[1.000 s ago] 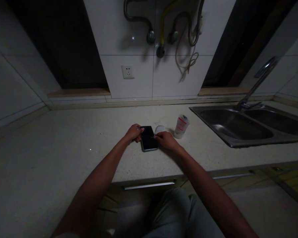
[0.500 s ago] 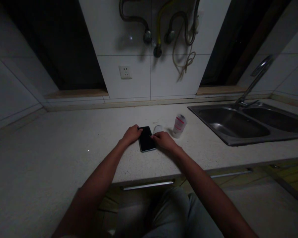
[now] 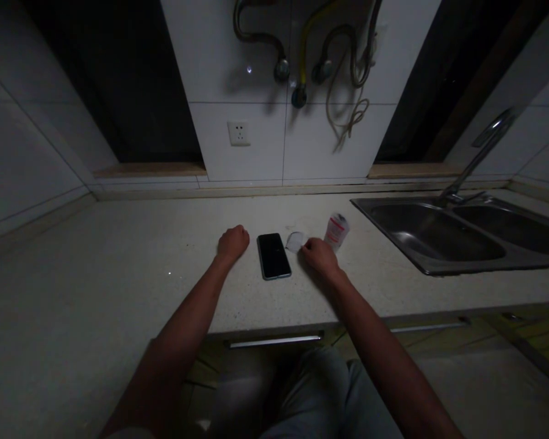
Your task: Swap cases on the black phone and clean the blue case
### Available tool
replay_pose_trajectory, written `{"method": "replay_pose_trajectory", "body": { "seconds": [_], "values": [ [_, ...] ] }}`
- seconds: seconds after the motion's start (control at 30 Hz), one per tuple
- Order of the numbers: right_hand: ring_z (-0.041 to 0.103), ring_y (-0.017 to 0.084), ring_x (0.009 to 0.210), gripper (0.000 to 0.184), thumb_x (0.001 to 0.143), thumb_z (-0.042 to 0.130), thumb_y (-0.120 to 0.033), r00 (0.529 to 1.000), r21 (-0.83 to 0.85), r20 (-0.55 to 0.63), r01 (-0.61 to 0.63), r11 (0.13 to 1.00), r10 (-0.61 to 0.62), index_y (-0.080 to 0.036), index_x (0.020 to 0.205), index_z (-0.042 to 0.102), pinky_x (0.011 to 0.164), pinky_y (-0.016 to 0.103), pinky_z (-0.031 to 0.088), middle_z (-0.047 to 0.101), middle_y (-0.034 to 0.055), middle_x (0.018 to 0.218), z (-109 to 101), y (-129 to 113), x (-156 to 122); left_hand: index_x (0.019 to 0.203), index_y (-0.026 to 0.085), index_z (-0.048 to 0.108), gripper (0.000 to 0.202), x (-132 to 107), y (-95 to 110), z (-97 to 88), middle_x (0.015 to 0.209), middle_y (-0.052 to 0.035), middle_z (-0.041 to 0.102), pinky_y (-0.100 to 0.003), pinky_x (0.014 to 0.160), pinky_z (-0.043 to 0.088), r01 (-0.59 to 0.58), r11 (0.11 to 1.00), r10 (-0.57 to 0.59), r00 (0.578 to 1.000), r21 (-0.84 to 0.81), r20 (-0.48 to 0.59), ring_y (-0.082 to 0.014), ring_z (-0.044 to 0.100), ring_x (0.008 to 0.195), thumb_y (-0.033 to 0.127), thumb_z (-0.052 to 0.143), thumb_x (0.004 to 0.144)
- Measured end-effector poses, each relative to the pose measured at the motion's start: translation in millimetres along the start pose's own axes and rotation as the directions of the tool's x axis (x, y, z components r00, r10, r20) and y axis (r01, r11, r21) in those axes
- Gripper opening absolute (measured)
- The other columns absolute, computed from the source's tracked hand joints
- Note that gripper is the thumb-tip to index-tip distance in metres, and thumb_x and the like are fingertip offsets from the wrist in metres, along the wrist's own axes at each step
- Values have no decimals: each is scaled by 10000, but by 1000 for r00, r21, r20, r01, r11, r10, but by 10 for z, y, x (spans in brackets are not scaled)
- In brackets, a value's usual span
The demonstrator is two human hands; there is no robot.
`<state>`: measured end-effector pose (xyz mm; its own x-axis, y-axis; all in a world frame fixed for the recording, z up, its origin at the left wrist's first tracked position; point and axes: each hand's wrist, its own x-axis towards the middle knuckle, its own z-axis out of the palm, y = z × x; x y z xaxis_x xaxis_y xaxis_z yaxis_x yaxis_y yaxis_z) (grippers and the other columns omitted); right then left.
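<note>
A black phone (image 3: 273,255) lies flat, screen up, on the pale countertop (image 3: 119,256). My left hand (image 3: 233,242) rests on the counter just left of the phone, curled into a loose fist, apart from it. My right hand (image 3: 319,255) sits to the phone's right, fingers curled, with its fingertips at a small pale round piece (image 3: 294,241) lying beside the phone's top corner. I cannot tell whether the fingers pinch that piece. A small white bottle with a red label (image 3: 336,231) stands just behind my right hand.
A steel double sink (image 3: 443,235) with a tall tap (image 3: 480,152) fills the right of the counter. A wall socket (image 3: 238,133) and hanging hoses and pipes (image 3: 329,67) are on the tiled back wall. A drawer handle (image 3: 274,340) runs below the counter edge.
Both hands have come off the phone and moved outward, the left to the left, the right to the right. The phone now lies alone on the counter.
</note>
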<state>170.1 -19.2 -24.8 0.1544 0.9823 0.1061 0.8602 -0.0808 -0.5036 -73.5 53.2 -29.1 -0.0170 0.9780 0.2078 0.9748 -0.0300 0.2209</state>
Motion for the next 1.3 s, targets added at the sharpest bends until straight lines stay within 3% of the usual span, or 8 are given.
{"method": "replay_pose_trajectory", "body": {
  "seconds": [0.3,0.6,0.87,1.03,1.3],
  "values": [
    [676,284,909,315,866,512,-264,999,-12,30,-30,999,30,-88,987,743,733,321,447,729,198,991,-6,7,-9,1071,203,681,350,34,-27,75,1066,-147,717,-366,782,481,-19,1000,18,999,25,37,-291,676,969,341,392,931],
    [669,298,928,339,895,495,-261,1000,3,12,-26,1000,26,-55,996,744,733,331,439,714,227,1009,-3,-28,-29,1062,232,692,355,-97,99,113,1026,-118,729,-339,760,459,5,1000,-5,1000,9,-19,-268,678,936,351,381,941],
    [670,297,933,336,905,498,-279,999,0,6,-44,999,44,-72,1007,742,739,325,442,717,218,1028,6,-47,-34,976,248,705,312,-143,51,123,980,-80,742,-302,693,422,-15,997,12,999,-79,-43,-242,678,873,353,416,922],
    [678,256,947,344,918,454,-301,999,-55,-12,-36,998,35,-129,1006,738,724,286,439,734,168,1049,36,-31,-22,936,258,703,270,-147,29,118,971,-46,743,-277,672,405,17,979,-25,999,-204,-35,-212,666,853,358,455,899],
    [674,228,943,326,935,473,-357,998,-51,-43,-47,998,44,-151,1028,708,706,265,426,741,119,1025,52,-42,-29,926,252,691,228,-185,151,125,907,-31,736,-264,635,386,0,942,-9,1000,-335,-25,-195,653,816,359,493,888]
  ]
}}
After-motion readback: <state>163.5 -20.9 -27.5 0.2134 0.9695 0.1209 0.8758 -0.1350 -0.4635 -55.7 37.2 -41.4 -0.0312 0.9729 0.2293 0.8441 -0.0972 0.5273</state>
